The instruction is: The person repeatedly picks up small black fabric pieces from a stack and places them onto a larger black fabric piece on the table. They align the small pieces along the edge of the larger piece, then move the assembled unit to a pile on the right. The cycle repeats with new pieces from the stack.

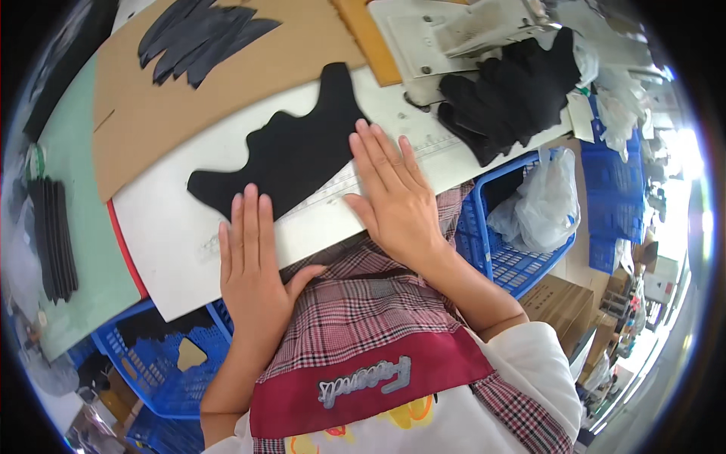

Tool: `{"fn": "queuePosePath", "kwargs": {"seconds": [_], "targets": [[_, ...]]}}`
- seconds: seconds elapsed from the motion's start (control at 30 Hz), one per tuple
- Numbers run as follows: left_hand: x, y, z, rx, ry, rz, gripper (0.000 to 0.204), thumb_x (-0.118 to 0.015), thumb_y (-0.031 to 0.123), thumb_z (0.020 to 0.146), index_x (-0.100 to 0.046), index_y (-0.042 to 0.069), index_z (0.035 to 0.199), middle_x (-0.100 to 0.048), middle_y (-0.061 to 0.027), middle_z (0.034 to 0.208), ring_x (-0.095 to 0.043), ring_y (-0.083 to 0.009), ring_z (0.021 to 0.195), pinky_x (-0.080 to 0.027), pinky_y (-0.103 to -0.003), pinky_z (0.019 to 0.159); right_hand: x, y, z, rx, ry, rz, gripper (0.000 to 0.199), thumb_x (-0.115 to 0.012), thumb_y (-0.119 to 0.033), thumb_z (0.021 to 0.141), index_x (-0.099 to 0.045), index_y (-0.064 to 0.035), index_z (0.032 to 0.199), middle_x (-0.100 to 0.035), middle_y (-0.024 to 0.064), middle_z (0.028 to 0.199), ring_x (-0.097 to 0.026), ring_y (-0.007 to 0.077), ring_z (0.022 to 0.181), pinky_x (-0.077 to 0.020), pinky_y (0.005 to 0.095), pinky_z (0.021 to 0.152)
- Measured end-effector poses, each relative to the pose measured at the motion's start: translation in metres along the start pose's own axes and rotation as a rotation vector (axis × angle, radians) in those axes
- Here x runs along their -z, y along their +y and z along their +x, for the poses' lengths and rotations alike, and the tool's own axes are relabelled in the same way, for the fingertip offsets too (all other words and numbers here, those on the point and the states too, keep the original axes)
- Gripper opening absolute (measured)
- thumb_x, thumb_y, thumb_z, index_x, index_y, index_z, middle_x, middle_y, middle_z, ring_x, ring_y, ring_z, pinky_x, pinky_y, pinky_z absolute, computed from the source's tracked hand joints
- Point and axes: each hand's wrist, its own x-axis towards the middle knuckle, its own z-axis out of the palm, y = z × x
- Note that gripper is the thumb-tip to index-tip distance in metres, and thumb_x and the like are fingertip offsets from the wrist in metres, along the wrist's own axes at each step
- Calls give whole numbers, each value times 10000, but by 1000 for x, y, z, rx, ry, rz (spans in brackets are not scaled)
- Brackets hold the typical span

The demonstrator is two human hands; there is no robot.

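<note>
Black fabric cutout (291,155), glove-shaped with a wavy edge, lies flat on the white cutting board (174,242) at the table's near edge. Judged thin, limp, light and easily creased; best slid flat or lifted by an outer edge. Left hand (253,257): fingers straight and spread, pressing the board, tips at the cutout's lower edge, nothing gripped. Right hand (393,193): flat, released, fingertips touching the cutout's right side. Further right: heap of black gloves (514,94); clear plastic bag (541,200) in blue crate (522,265); brown carton (560,303) beneath.
</note>
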Motion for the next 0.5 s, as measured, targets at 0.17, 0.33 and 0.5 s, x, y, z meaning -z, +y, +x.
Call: {"fn": "queuePosePath", "kwargs": {"seconds": [0.17,0.33,0.5], "targets": [[22,7,25,-39,37,-89,973,-657,593,775,-341,-36,1448,-294,-196,1552,-267,-385,1436,-158,-551,1172,50,46,-7,-18,261,65,532,-686,-179,849,-532,51,1303,-502,207,1399,-451,352,1335,-324,457,1133],[-3,36,46,-249,-63,-106,920,-783,371,683,-384,-1,1425,-310,-186,1543,-274,-413,1423,-215,-520,1169,107,137,-6,-302,594,-139,454,-768,-169,792,-635,8,1188,-591,177,1305,-556,356,1212,-453,412,1005],[7,36,22,-428,75,-70,436,-607,19,801,-593,-4,1237,-621,-166,1262,-597,-339,1174,-514,-416,916,108,160,-8,-326,485,-21,378,-762,-204,821,-678,-13,1137,-646,152,1242,-615,317,1155,-470,378,983]]}}
